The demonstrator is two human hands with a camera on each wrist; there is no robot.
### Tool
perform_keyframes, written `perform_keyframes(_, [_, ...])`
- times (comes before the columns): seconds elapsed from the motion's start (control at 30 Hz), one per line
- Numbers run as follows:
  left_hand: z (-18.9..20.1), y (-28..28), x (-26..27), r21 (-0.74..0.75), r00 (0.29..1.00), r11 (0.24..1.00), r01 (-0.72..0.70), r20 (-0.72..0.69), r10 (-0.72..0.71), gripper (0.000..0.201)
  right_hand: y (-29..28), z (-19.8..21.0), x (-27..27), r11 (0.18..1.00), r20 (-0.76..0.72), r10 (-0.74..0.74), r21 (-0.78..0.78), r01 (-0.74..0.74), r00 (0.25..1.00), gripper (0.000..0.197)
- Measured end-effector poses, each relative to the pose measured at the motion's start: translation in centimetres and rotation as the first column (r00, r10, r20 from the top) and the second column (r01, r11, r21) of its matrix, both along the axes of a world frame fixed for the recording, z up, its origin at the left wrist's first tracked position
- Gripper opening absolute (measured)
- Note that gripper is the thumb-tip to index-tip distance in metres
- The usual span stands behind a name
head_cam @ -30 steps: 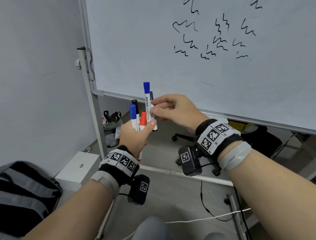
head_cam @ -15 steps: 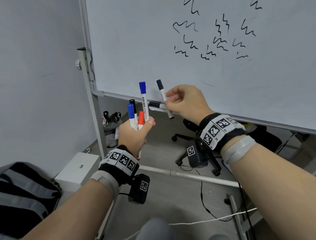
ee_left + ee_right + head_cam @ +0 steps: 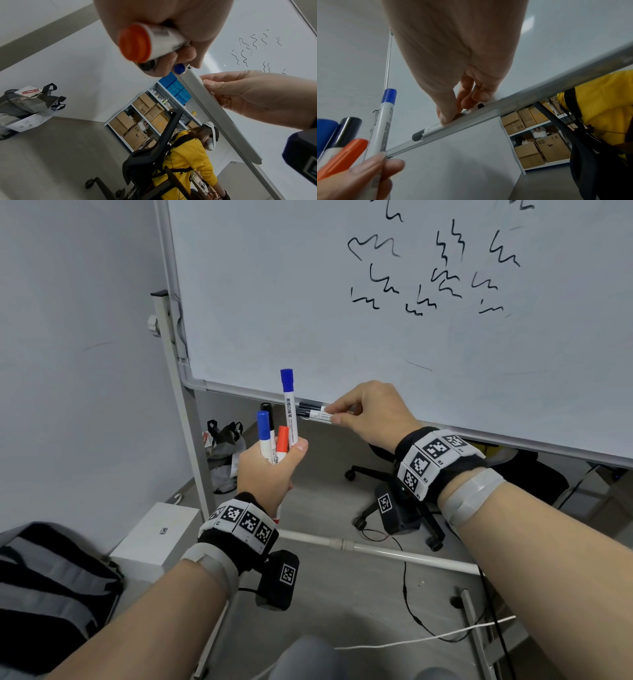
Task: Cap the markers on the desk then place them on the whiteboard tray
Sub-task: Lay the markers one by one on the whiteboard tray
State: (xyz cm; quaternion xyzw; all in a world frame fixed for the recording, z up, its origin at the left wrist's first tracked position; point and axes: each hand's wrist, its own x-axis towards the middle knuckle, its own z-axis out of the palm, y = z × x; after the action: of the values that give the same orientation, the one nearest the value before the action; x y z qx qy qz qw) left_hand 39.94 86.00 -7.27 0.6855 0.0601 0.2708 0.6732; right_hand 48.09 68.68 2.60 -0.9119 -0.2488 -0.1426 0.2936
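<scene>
Right hand (image 3: 371,414) now pinches the black-capped white marker (image 3: 317,416), laid flat on the grey whiteboard tray (image 3: 471,119); earlier it was raised. Left hand (image 3: 270,470) still grips four capped markers (image 3: 277,433) upright.

The head camera looks forward and down from above both forearms at the whiteboard (image 3: 342,302) and its tray (image 3: 513,440). The left wrist camera sits close under the left hand (image 3: 163,20), facing up along it toward the tray's underside (image 3: 223,115). The right wrist camera looks up past the right hand (image 3: 453,54) at the same tray (image 3: 505,108). All three views share the tray and both hands.
</scene>
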Motion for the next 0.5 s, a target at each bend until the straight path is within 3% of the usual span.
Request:
perform_keyframes(0.23, [0.1,0.1,-0.2,0.022,1.000,1.000,0.001,0.002,-0.001,0.034,0.1,-0.3,-0.4,0.999,0.010,-0.019,0.047,0.019,1.000,0.013])
perform_keyframes(0.33, [0.2,-0.1,-0.4,0.014,1.000,1.000,0.023,0.007,-0.023,0.036,0.0,-0.2,-1.2,0.989,0.011,-0.002,0.149,0.000,1.000,0.010])
perform_keyframes(0.43, [0.5,-0.8,-0.6,0.010,0.995,0.995,0.101,0.024,-0.101,0.044,0.0,0.0,-2.4,0.955,-0.080,0.146,0.272,-0.120,0.986,0.019])
perform_keyframes(0.5, [0.8,-1.6,-0.6,0.014,0.989,0.989,0.146,0.021,-0.147,0.038,-0.1,-0.1,-2.8,0.920,-0.183,0.249,0.352,-0.172,0.951,0.025])
